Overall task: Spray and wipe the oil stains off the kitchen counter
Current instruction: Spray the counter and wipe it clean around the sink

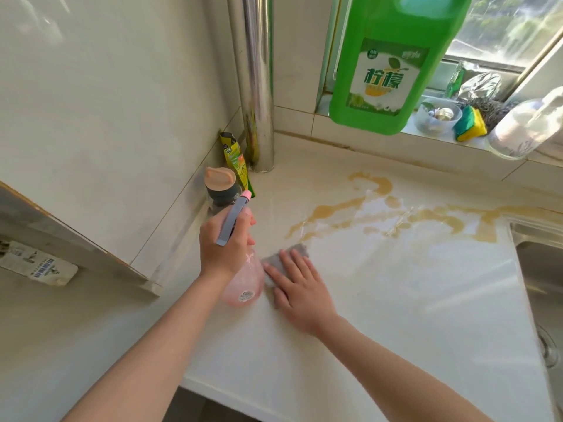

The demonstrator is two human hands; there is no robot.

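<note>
Both forearms enter from the bottom edge, their upper parts cut off. The right hand (pixel 300 287) lies flat with its fingers straight and spread, pressing on a grey cloth (pixel 293 250); the hand covers most of the cloth, so only the far end and a strip on the left side show. Just to its left, the left hand (pixel 224 248) has its fingers curled round the neck of a pink spray bottle (pixel 245 284), hiding the trigger. The bottle's round belly is nearest the person and its grey head runs away from them, so its long axis leans toward the far corner, with the pink nozzle pointing there. Whether its base touches the counter (pixel 396 300) is unclear, and the level of liquid in the translucent belly cannot be read.

Beyond the cloth, yellow-brown oil stains (pixel 380 214) spread across the counter to the steel sink (pixel 539 269), which the right edge cuts off. In the far corner stands a dark bottle with a peach cap (pixel 220 185), partly behind the spray head, then a green-yellow packet (pixel 236 161) leaning on the wall beside a steel pipe (pixel 254 86).

On the windowsill (pixel 432 136) stands a green detergent jug (pixel 387 65), its top out of frame. Next to it a clear bowl (pixel 438 115) holds small items too blurred to name, followed by a yellow-green sponge (pixel 470 123) and a blurred clear bottle (pixel 524 129)
</note>
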